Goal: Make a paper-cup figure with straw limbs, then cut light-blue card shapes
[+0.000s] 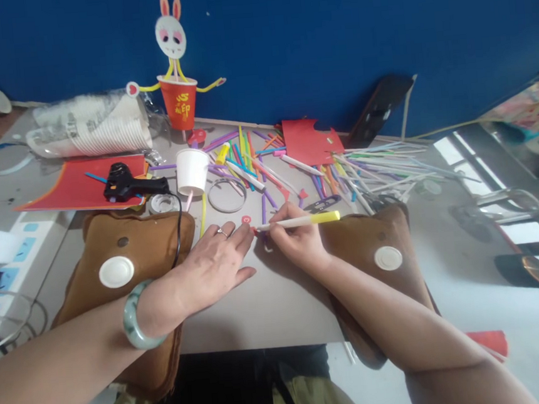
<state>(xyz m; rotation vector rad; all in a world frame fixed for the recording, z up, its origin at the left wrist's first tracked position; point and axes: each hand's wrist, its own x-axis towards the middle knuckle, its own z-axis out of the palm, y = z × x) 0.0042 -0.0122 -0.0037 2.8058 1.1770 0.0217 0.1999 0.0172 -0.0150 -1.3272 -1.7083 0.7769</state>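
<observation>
My right hand [298,240] is closed around a marker [299,221] with a white barrel and a yellow end. Its tip points left, onto a tiny red piece [254,231] beside my left fingertips. My left hand [215,257] lies flat on the table with fingers stretched, its fingertips at that red piece, partly covering it. Just above them is a small red round piece [246,220] with a pale mark. Farther up stand a white paper cup [192,172] with a straw below it and a clear tape roll [227,195].
Behind stands a rabbit figure in a red cup [179,103]. A black glue gun [129,184] lies on red paper [74,181] at left. Colored sticks [246,154], red card [311,140] and pale straws [388,160] spread across the back. Brown cushions [135,239] flank my arms.
</observation>
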